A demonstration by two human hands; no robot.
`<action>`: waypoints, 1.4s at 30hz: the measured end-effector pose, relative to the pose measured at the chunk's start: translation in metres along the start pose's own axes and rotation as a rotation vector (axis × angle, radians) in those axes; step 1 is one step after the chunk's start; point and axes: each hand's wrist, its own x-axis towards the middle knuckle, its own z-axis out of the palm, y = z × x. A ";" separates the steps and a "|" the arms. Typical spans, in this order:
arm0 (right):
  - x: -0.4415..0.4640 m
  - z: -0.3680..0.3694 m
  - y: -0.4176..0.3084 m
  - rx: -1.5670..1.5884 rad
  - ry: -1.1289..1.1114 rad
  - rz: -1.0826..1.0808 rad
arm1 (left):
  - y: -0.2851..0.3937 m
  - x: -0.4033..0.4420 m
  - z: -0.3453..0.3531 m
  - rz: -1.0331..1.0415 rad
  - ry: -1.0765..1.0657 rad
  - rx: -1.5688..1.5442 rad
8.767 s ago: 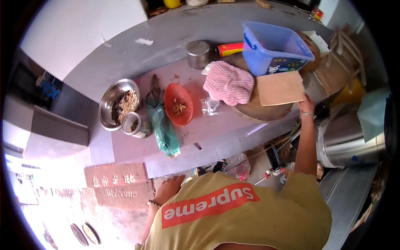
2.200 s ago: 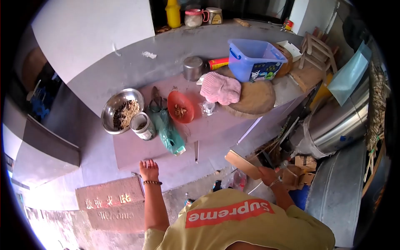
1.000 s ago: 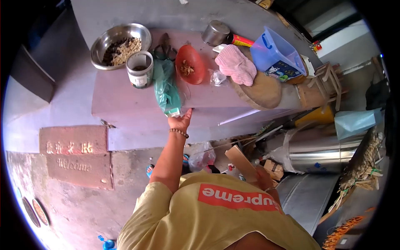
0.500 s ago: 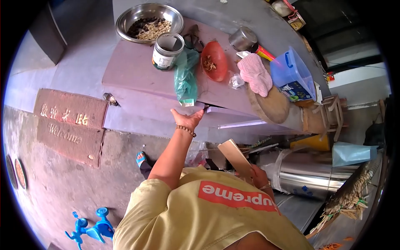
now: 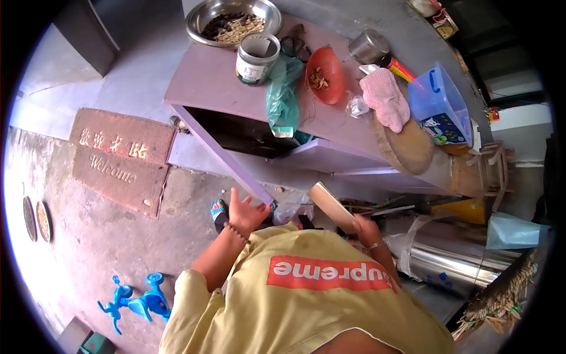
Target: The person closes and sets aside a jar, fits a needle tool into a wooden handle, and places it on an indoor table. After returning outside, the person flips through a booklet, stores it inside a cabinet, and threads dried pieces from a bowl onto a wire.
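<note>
My left hand (image 5: 244, 211), with a beaded bracelet at the wrist, has its thumb and fingers spread at the outer end of a lilac cabinet door (image 5: 227, 156). Whether the fingertips touch the door I cannot tell. That door stands swung out towards me, baring the dark inside of the cabinet (image 5: 236, 133). A second door (image 5: 324, 154) is partly out on the right. A green plastic bag (image 5: 283, 97) hangs over the cabinet's front edge. Low on the right, my right hand (image 5: 367, 230) is closed round a thin, flat, light-brown board (image 5: 331, 206).
On the cabinet top are a steel bowl (image 5: 197, 32), a tin (image 5: 252, 68), a red dish (image 5: 330, 59), a pink cloth (image 5: 383, 97) and a clear blue box (image 5: 433, 94). A steel cylinder (image 5: 442, 253) lies right. A doormat (image 5: 118, 159) and blue tricycle (image 5: 144, 304) are left.
The left cabinet door has swung open, and my left hand has come back towards my body with it. The right door has also come ajar. My right hand still holds the board.
</note>
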 end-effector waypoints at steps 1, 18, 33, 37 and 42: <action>0.010 0.001 -0.002 0.008 -0.013 -0.004 | 0.006 -0.012 -0.011 0.016 0.055 0.031; 0.202 0.004 -0.144 -0.680 0.118 -0.931 | 0.037 -0.100 -0.103 1.563 0.314 0.514; 0.190 0.041 -0.154 -1.009 -0.576 -0.305 | 0.062 -0.081 -0.113 1.721 0.627 0.780; 0.160 0.091 -0.098 -0.940 -0.805 -0.287 | 0.063 -0.094 -0.115 1.683 0.510 0.772; 0.120 0.095 -0.046 -0.698 -0.878 -0.073 | 0.076 -0.110 -0.120 1.625 0.643 1.208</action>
